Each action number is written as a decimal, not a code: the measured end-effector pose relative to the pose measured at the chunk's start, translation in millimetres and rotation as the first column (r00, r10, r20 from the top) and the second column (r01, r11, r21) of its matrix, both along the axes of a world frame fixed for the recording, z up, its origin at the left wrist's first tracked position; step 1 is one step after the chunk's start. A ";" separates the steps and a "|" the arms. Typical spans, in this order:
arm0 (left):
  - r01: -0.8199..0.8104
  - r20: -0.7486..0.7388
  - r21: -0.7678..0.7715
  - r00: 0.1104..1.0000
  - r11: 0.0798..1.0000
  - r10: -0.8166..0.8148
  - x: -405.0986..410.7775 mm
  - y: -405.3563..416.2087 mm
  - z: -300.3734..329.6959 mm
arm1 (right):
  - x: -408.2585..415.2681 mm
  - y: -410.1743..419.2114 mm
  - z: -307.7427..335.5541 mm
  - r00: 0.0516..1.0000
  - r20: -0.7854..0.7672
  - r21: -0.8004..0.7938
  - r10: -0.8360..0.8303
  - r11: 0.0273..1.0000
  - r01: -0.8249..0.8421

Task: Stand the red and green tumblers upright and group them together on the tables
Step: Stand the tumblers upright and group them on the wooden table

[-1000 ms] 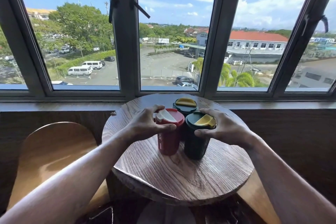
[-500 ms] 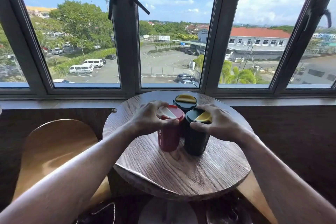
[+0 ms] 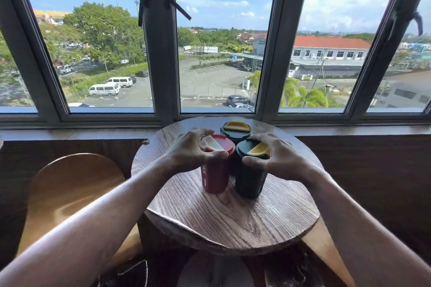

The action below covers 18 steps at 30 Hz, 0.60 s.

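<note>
Reaching in from the near edge, two bare forearms cross the round wooden table [image 3: 233, 223], whose grained top fills the middle of the view. Near the table's centre the left hand [image 3: 189, 154] curls over the rim of the red tumbler [image 3: 215, 175], thumb on the near side of the lid and fingers wrapped round the far side, so the grip is closed on it. The red tumbler stands upright, its white flap showing on the red lid. Just to its right, touching or nearly touching it, the near green tumbler [image 3: 249, 179] also stands upright, and the right hand [image 3: 279, 158] is clasped round its top, thumb at the near edge of the dark lid and fingers arched over the far side beside the yellow flap. Behind this pair, closer to the window, a second green tumbler [image 3: 236, 128] stands upright with a yellow flap on its lid, close against the other two. Left of the table is a curved wooden chair back [image 3: 72, 184]. Beyond, the window frame [image 3: 161, 53] looks out on a car park with white vans.
</note>
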<state>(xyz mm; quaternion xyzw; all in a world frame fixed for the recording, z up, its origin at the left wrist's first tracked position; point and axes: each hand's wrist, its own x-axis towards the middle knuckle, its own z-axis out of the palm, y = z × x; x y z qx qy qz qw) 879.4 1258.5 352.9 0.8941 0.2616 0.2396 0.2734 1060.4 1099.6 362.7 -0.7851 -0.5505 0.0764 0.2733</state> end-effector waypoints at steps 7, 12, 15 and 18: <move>-0.011 -0.008 0.024 1.000 1.000 0.012 1.8 -2.8 -1.6 | -0.7 -2.3 0.0 1.000 0.018 0.001 0.006 1.000 -0.006; -0.025 0.002 0.027 1.000 0.999 0.025 3.5 -3.9 -4.6 | -0.2 -3.0 -0.4 1.000 0.021 -0.012 0.003 1.000 -0.003; -0.030 0.014 0.031 0.999 0.999 0.029 1.4 -6.6 -4.9 | -1.2 -3.2 -2.3 1.000 0.009 0.008 -0.011 1.000 0.011; -0.042 0.055 0.040 0.998 0.998 0.040 -4.8 -14.7 -6.3 | -5.1 -4.5 -6.5 0.999 0.026 0.077 -0.036 0.996 0.034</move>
